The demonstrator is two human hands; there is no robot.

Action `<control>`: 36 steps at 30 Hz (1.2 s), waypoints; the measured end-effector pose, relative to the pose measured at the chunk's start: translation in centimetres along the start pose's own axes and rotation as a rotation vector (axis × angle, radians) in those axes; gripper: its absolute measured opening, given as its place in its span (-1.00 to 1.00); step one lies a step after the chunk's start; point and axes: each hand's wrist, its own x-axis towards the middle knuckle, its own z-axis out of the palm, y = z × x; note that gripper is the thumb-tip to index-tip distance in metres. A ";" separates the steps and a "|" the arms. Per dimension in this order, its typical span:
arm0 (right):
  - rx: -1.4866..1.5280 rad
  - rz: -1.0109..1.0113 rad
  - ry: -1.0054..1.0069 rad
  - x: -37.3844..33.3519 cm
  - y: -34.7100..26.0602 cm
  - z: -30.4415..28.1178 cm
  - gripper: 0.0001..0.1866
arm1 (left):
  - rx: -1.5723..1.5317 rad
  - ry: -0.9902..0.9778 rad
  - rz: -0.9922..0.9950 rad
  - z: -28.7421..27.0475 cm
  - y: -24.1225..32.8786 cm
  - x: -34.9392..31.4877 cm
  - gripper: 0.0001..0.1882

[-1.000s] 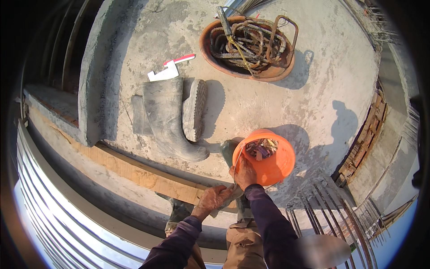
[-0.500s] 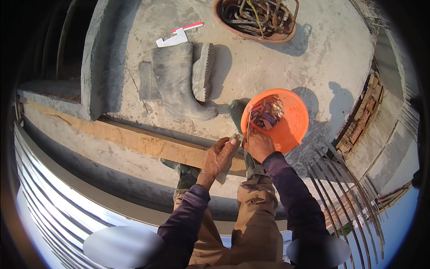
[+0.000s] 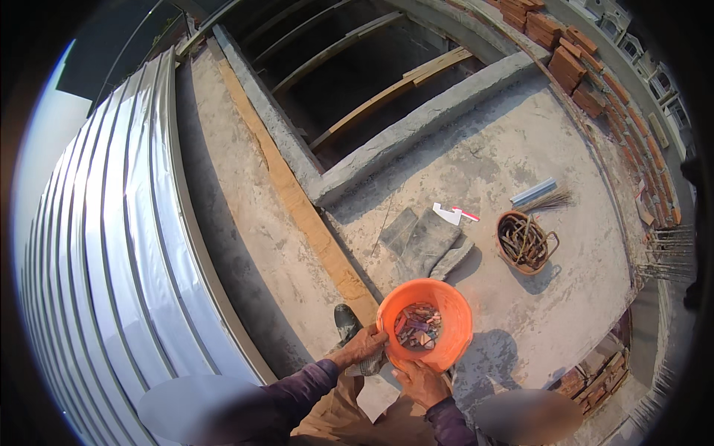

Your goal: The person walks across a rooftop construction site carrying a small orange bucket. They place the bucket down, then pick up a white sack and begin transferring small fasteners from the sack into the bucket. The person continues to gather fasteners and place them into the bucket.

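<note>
An orange bucket (image 3: 454, 320) hangs in front of my legs, with several small broken pieces (image 3: 418, 327) in reddish, grey and purplish tones at its bottom. My left hand (image 3: 363, 347) grips its left rim, thumb on the edge. At the near rim is my right hand (image 3: 422, 383), fingers curled round the edge. Below my left hand shows a greyish patterned thing, too unclear to name. A pale flat sheet-like piece (image 3: 378, 398) lies below it, between my hands; what holds it is hidden.
Grey rubber boots (image 3: 424, 241) lie beyond the bucket beside a white-and-red flat piece (image 3: 450, 213). A terracotta-coloured tub (image 3: 507, 256) holds bent metal bars. A concrete curb (image 3: 431, 126) edges a dark opening crossed by beams. Stacked bricks (image 3: 569, 70) stand far right; corrugated metal sheeting (image 3: 111, 238) is left.
My view has turned left and takes in more of the roof. My left hand has moved from a pale thing beside the bucket onto its rim. My right hand stays at the near rim.
</note>
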 end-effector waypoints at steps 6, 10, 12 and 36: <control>-0.336 -0.397 -0.071 -0.4 -6.7 -4.0 -0.67 | -0.140 0.247 0.002 -4.4 1.7 -8.7 -0.41; -0.390 -0.726 0.026 3.2 -11.9 -8.3 -0.82 | -0.472 0.333 0.017 -5.9 4.5 -14.0 -0.37; -0.407 -0.822 0.050 4.9 -16.4 -10.5 -0.88 | -0.626 0.363 0.087 -6.1 5.7 -16.4 -0.39; 0.354 -0.337 0.221 15.7 -55.4 -0.4 -0.76 | -0.345 0.629 0.165 -35.3 -5.1 -39.5 -0.19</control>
